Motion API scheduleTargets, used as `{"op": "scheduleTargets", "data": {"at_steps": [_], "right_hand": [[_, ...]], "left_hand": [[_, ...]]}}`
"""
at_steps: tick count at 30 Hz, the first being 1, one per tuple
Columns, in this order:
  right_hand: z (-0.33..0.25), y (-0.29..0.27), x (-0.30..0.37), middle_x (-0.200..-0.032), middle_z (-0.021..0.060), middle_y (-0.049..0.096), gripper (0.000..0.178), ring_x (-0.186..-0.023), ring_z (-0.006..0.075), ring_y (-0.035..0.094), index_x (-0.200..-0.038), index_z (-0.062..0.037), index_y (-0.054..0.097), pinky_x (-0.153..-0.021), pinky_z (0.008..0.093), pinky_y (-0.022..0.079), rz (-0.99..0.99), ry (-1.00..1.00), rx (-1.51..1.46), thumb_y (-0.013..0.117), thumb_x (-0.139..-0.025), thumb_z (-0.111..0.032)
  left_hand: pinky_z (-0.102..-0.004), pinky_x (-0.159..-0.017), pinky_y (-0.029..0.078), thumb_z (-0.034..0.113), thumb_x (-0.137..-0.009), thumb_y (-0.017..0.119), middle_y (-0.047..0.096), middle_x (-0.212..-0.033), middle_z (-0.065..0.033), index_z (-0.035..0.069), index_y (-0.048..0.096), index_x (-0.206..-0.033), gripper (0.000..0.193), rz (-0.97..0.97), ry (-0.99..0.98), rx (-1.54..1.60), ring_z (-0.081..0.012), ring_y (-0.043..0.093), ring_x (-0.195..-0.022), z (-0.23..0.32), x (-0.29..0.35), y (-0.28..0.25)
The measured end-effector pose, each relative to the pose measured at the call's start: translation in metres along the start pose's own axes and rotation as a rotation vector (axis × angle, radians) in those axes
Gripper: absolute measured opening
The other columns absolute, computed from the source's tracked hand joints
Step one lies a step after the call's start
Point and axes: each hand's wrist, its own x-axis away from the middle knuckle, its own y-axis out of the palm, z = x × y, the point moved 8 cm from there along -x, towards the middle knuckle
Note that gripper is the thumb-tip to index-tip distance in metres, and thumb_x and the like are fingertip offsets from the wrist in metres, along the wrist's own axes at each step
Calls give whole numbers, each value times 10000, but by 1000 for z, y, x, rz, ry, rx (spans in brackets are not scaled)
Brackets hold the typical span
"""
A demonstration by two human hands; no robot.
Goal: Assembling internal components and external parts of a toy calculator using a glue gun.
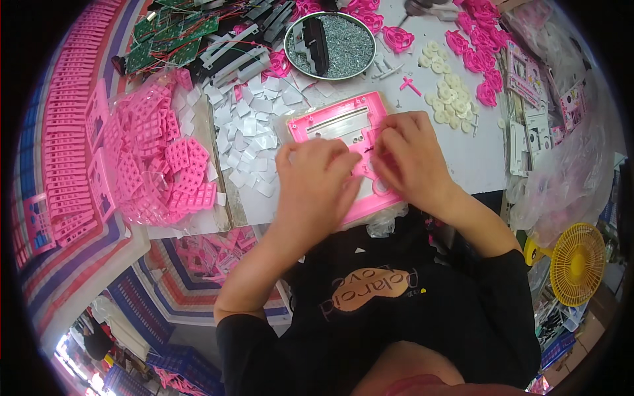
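A pink plastic casing (371, 105) lies at a slant on the work table before me, with a pale inner panel and a long slot near its far end. Over its left half is my left hand (316, 178), fingers bent and drawn together. My right hand (413, 155) rests over its right side, thumb and fingers pinched close to a small pink part inside the casing. Whatever sits between the fingertips of either hand is hidden or too small to make out. Clear plastic wrap (384, 224) shows under the casing's near edge.
Beyond the casing stands a round metal bowl (333, 78) of small screws, holding a black-and-white part. White squares (247, 142) and bagged pink keypads (142, 145) lie left, with green circuit boards (178, 36) behind. Cream discs (452, 99), pink looped pieces (482, 53) and a yellow fan (578, 264) are right.
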Motion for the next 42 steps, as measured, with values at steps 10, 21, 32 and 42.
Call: {"op": "scheduleTargets", "data": {"at_steps": [10,21,32,42], "right_hand": [[96,-118,-154,-1410,131,498,658,-1257,198,487,-1514,-94,397,-1073,342,396,645,-119,-646,702,-947,-230],[39,-100,-193,-993,49,667,412,-891,135,636,-1191,2,589,-783,295,522,149,-70,-999,775,-853,-139],[-14,-66,-36,-797,46,566,385,-647,102,541,-1200,-26,505,-590,252,455,185,-163,-1447,696,-907,-188],[-27,-51,-32,-620,1,478,360,-539,119,451,-1168,-84,464,-527,303,415,126,-148,-1347,688,-969,-284]], "left_hand": [[-490,-900,394,274,-840,723,682,-891,-11,173,747,-873,108,81,217,-498,-237,619,-967,-69,-168,35],[-483,-870,372,286,-884,667,685,-868,-35,135,709,-823,168,-16,141,-548,-253,638,-901,-78,-170,32],[-440,-913,332,142,-832,757,685,-834,13,156,716,-935,112,-37,3,266,-188,638,-835,4,-17,12],[-464,-945,315,174,-763,813,672,-858,8,154,717,-901,169,25,25,136,-197,625,-860,6,-14,6]]}}
